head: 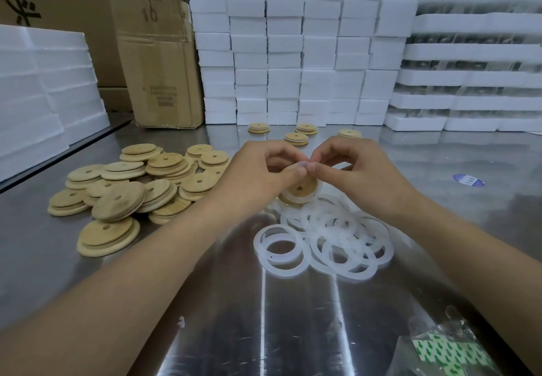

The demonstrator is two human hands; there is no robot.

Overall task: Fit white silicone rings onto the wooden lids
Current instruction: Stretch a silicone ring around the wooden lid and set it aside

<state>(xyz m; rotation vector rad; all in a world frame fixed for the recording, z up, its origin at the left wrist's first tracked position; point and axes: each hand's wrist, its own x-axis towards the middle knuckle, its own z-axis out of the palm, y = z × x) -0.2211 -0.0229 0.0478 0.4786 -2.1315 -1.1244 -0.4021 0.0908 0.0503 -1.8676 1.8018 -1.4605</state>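
My left hand (261,170) and right hand (356,171) both curled round one wooden lid (303,185) mid-table, thumbs pinching its white ring (294,199) at twelve o'clock. I judged I should walk the thumbs apart round the rim, seating it evenly.

Cardboard box (159,61), white foam blocks (293,47), blue sticker (468,180).

Steel table (293,323): wooden lids (117,204), silicone rings (318,226).

Overhead glare streaks the steel table (293,317) — edges bow (wide lens), corners perhaps soft.
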